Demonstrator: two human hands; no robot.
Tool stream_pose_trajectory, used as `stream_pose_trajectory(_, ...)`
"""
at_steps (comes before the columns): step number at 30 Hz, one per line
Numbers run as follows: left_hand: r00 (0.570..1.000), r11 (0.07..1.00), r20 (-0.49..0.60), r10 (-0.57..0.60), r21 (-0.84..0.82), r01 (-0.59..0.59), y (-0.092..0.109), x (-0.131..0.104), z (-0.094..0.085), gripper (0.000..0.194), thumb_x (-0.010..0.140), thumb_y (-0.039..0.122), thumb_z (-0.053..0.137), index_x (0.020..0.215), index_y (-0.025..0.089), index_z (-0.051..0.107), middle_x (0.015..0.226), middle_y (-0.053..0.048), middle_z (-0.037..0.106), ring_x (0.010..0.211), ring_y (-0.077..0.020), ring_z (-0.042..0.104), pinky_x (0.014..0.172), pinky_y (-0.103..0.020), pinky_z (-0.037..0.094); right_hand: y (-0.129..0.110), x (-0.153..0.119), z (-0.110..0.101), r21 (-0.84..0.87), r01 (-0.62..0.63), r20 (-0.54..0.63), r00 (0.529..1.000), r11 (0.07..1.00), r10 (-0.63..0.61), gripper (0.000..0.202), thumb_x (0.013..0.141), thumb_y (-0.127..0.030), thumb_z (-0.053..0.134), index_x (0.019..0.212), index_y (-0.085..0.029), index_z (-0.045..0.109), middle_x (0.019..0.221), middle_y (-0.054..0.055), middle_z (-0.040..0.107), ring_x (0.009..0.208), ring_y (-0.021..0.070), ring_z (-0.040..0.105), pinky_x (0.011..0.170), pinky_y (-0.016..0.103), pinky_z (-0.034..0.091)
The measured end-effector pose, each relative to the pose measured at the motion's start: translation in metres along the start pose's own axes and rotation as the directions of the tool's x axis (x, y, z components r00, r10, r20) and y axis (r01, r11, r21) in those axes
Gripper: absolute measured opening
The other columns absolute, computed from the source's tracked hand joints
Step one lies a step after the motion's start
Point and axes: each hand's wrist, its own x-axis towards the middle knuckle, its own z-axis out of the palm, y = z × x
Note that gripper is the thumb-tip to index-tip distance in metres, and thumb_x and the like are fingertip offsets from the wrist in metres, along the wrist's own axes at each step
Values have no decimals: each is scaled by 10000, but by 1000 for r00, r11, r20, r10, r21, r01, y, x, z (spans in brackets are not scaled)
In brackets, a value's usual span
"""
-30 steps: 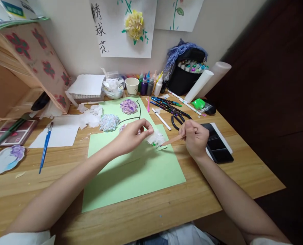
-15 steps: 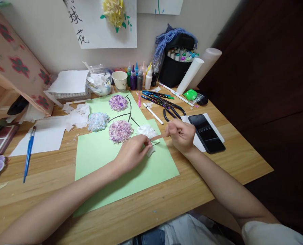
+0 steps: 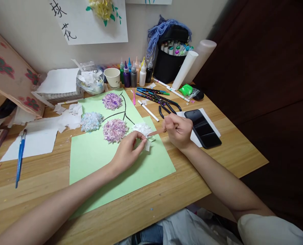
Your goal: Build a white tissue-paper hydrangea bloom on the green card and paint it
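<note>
My left hand is over the pale green paper, thumb and fingertips pinched on a small white paper piece. My right hand is curled in a fist around a slim reddish-brown stick; its tip points left and meets the pinched fingertips. Just behind the fingers lies a white ruffled paper flower, partly covered. Farther left on the green paper are a pink-purple flower, a purple flower and a light blue flower, with black drawn stems between them.
Black scissors, pens and a white marker lie behind my hands. A phone is at the right. Paint bottles, a paper cup and a marker case line the wall. A blue brush lies left.
The camera view has shifted slightly, so the desk items appear farther left and a bit higher. Both hands stay together at the white flower; the white piece hangs more visibly below the left fingertips.
</note>
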Motion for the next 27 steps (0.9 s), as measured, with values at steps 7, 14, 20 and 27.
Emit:
stream_pose_trajectory(7,997,997,-67,30,78,-25,-4,-1,5,103,877,219,468,848,188,562,817,-4,608,671,-127,492,614,-246,355,0,-2,-4,89,-18,-73,997,996,25,477,916,-371,400,474,-190,402,427,-20,438,415,81,436,465,243,329)
stream_pose_trajectory(14,990,998,-139,32,-40,-38,-6,-1,5,136,863,284,534,796,186,601,752,-2,611,631,-120,485,590,-246,369,-2,2,-5,140,-35,-115,992,990,51,442,870,-417,501,496,-185,468,456,-25,456,447,84,460,474,243,347)
stream_pose_trajectory(20,925,882,-370,-88,-460,-100,-1,4,-4,119,782,298,655,756,183,644,716,-5,638,638,-109,549,588,-224,439,-6,14,-4,408,-297,-65,934,863,352,220,816,-390,599,747,-194,673,623,-6,622,483,83,537,464,228,417)
stream_pose_trajectory(27,906,818,-365,-215,-574,-37,3,10,-10,134,720,298,709,741,167,692,695,-15,673,542,-85,540,511,-204,457,-9,11,9,551,-750,492,646,366,584,261,738,-350,691,922,-166,703,651,-22,550,515,32,469,484,177,382)
